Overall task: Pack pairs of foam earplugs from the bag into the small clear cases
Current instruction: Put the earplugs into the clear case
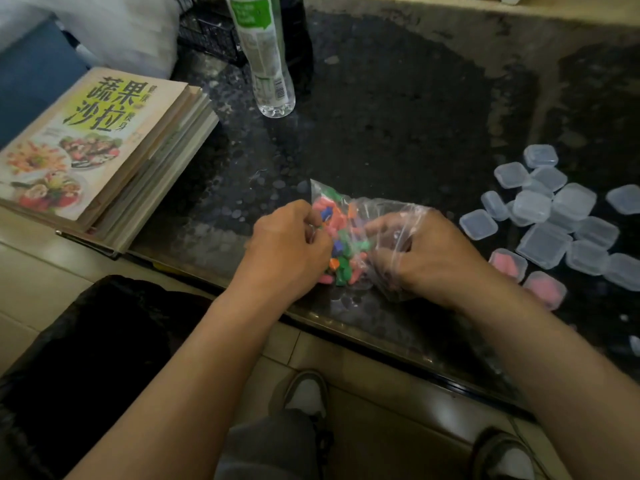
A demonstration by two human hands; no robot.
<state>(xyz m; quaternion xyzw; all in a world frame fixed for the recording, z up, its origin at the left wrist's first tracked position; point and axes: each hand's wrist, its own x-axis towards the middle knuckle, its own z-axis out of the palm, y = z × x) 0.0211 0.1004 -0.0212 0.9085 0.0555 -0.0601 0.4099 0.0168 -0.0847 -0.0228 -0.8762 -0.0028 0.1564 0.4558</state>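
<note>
A stack of books (114, 161) lies at the far left of the dark speckled tabletop (398, 109), with a cookbook showing salad photos on top. Right of the stack and farther back stands a clear plastic water bottle (268, 64) with a green label.

Near the tabletop's front edge, the left hand (289, 247) has its fingers curled against the left side of the bag (346, 216) and pinches the clear plastic there. The bag lies on the tabletop between the two hands. It holds a jumble of foam earplugs (341, 258) in pink, green, blue and orange.

The right hand (429, 258) grips the bag's right side with bent fingers, and loose film is bunched over the fingers and thumb. Whether its fingertips reach inside the bag's mouth I cannot tell.

Just right of that hand sit two filled cases (508, 265), each with pink earplugs inside, one nearer than the other. Beyond them a loose heap of small clear cases (550, 220) spreads towards the right edge, some overlapping, and one lies a little apart at the far right.

Below the tabletop's edge, two shoes (306, 393) rest on the pale tiled floor (381, 382).
</note>
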